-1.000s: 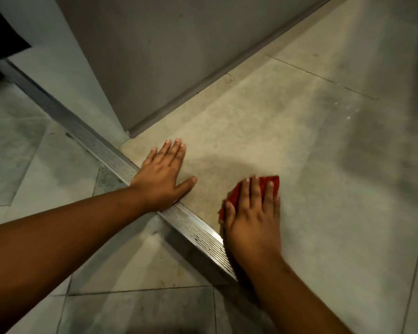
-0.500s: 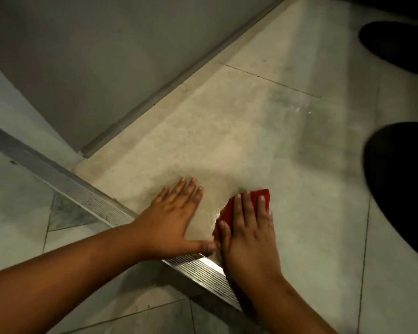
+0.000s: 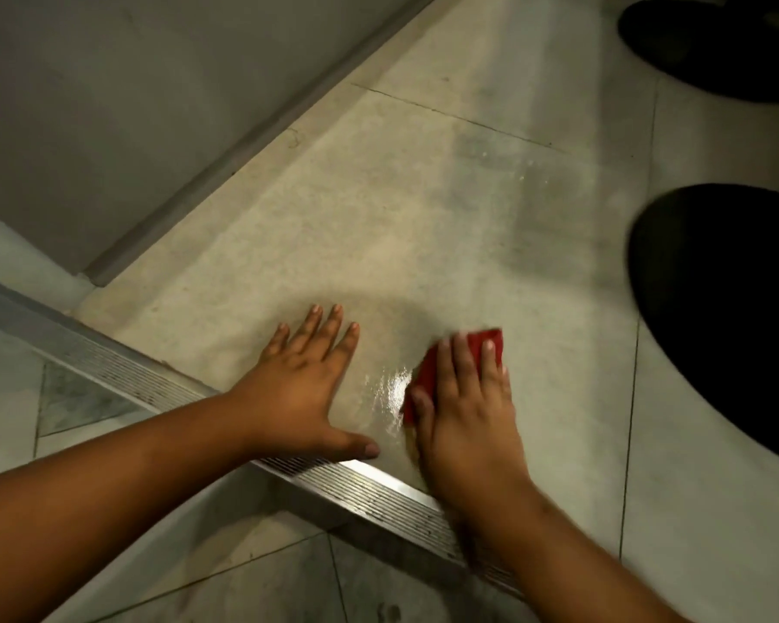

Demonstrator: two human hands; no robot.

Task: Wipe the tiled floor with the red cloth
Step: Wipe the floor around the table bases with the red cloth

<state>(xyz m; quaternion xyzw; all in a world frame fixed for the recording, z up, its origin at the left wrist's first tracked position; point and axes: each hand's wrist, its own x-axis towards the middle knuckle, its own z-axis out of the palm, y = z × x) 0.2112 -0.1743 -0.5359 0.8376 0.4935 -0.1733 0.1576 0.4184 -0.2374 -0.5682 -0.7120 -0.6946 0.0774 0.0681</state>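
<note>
Since 1.0 s ago the view has swung right, bringing 2 dark rounded shapes (image 3: 720, 317) into frame at right, and the left hand's thumb now lies close to the right hand; the cloth sits at about the same spot on the tile.

Head view, only 1 camera: the right hand (image 3: 464, 411) is flat, palm down, fingers together, pressing the small folded red cloth (image 3: 428, 375) onto the beige tiled floor (image 3: 378, 227). Cloth mostly hidden under the fingers, red showing at its far corner and left edge. The left hand (image 3: 302, 388) is spread wide and empty, braced flat on the tile just left of the cloth, thumb pointing right along the ribbed metal threshold strip (image 3: 360, 487). A wet glossy streak (image 3: 392, 388) lies between the hands, touching the cloth's left edge. Grey wall panel (image 3: 131, 105) at far left.

To wipe well, my read: keep the palm flat with even pressure, overlap strokes, work out from the threshold toward the dry far tile, and lean on the left hand.

No brands, labels or writing readable anywhere.
</note>
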